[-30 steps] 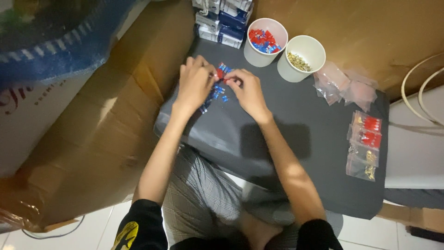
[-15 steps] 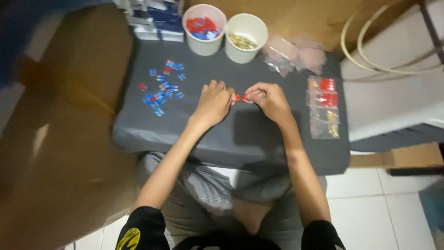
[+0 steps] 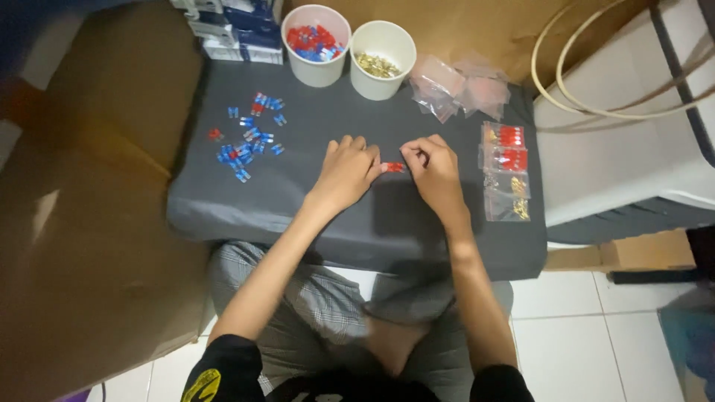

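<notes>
Both your hands have shifted right of the scattered blue plastic pieces on the dark cloth-covered table. Your left hand and right hand pinch a small red piece between fingertips. Further right lie clear glossy bags.

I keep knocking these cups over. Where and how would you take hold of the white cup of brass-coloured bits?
Probably around the side wall of the white cup, below the rim, coming from the near side, where the dark mat is bare. It stands upright and open-topped, so a top grab would hit the contents. The cup of red and blue pieces crowds its left; clear bags lie to its right.
</notes>
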